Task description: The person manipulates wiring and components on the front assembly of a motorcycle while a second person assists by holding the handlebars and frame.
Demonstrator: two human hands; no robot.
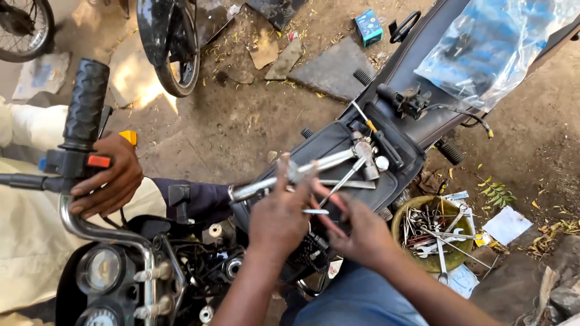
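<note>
Working over the motorcycle's tank bag (338, 163), we hold a thin metal rod (315, 211) between both hands: left hand (279, 217) and right hand (360, 236), fingers pinched on it. It lies roughly level, left to right. Tools lie spread on the bag, more in the yellow bowl (400, 224); repair looks midway.

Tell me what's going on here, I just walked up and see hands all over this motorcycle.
A person leans over a motorcycle's tank bag, where a hammer and other tools lie. Their left hand and right hand work together on a thin metal tool pinched between the fingers. Another person's hand grips the handlebar near the switch housing. A yellow bowl of wrenches sits on the dirt beside the bike.
</note>
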